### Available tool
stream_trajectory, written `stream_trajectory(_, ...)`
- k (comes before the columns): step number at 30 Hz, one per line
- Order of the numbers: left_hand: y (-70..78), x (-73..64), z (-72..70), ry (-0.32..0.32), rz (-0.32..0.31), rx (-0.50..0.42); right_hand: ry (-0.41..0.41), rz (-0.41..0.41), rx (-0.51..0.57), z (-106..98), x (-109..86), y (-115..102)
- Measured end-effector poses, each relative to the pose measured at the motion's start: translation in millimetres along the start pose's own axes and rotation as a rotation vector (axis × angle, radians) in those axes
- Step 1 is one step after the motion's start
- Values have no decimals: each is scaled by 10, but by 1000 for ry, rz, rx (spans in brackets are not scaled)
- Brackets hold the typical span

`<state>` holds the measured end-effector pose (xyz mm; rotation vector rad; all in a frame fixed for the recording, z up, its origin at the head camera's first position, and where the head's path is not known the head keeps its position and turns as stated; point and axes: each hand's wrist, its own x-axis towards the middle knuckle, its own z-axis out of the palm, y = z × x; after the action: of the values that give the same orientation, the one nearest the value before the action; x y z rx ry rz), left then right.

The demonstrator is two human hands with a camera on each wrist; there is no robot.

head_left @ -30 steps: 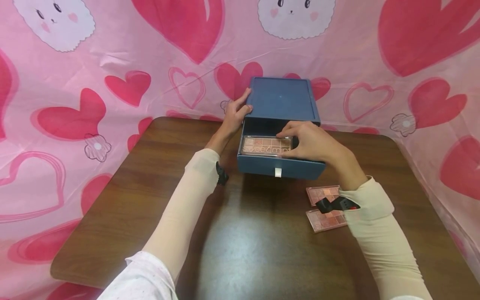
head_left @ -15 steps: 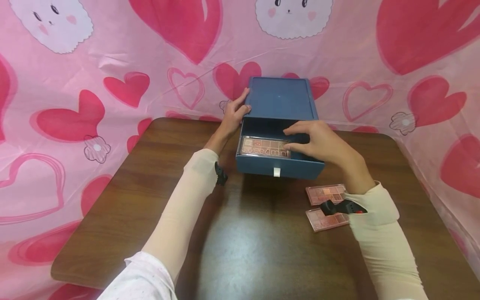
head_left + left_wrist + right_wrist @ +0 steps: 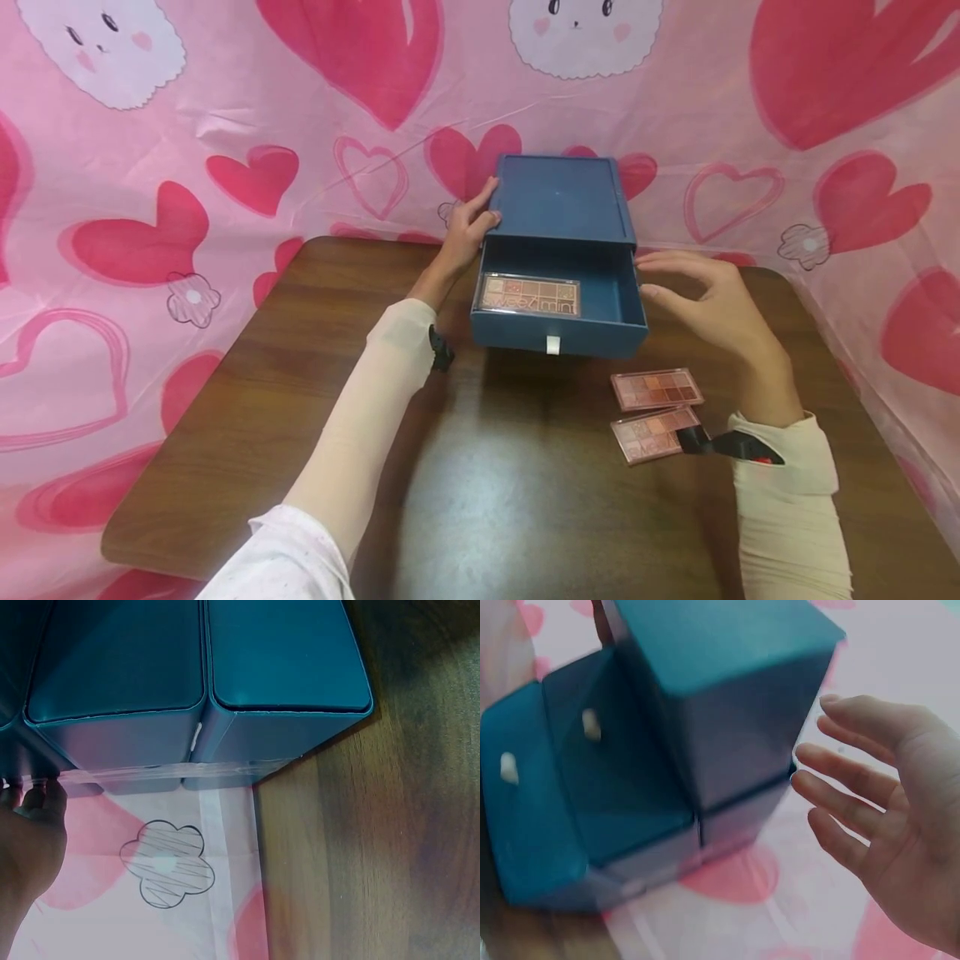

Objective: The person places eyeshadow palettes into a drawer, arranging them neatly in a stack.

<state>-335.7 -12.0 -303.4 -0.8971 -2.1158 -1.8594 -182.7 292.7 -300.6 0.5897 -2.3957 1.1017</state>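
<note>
A blue drawer unit (image 3: 558,200) stands at the back of the table, its top drawer (image 3: 517,331) pulled out. An eyeshadow palette (image 3: 528,293) with a clear lid lies in the drawer's left part, lettering upward. My left hand (image 3: 463,237) rests against the unit's left side near the top edge; the left wrist view shows its fingers at the side wall. My right hand (image 3: 716,304) is just right of the open drawer, thumb and fingers apart, holding nothing. In the right wrist view its fingers (image 3: 847,769) are loosely spread beside the drawer unit.
Two more eyeshadow palettes, one pinkish (image 3: 657,389) and one paler (image 3: 652,433), lie on the brown wooden table (image 3: 510,500) right of the unit's front. The right wrist camera overlaps the nearer one. A pink heart-patterned cloth (image 3: 315,83) hangs behind.
My right hand has let go of the palette in the drawer and moved right, out past the drawer's side. The palette stays in the drawer's left part. My left hand stays in place.
</note>
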Motion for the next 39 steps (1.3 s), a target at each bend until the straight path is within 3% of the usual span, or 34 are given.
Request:
stream_trajectory(6, 12, 1, 7, -4, -3, 8, -3, 115, -85, -114, -279, 287)
stream_trajectory(13, -2, -11, -4, -1, -3, 9, -97, 321, -127, -161, -578, 604)
stream_trajectory(19, -8, -12, 7, 6, -6, 15, -181, 418, -117, -143, -789, 845)
stream_trajectory(25, -10, -3, 6, -1, 0, 10, -239, 419, -116, -88, -943, 1009)
stream_trajectory(35, 2, -5, 0, -1, -3, -1, -307, 236, 12, 4, -1129, 1201)
stream_trajectory(39, 6, -17, -4, -8, -11, -1, -345, 210, 17, 23, -1161, 1215)
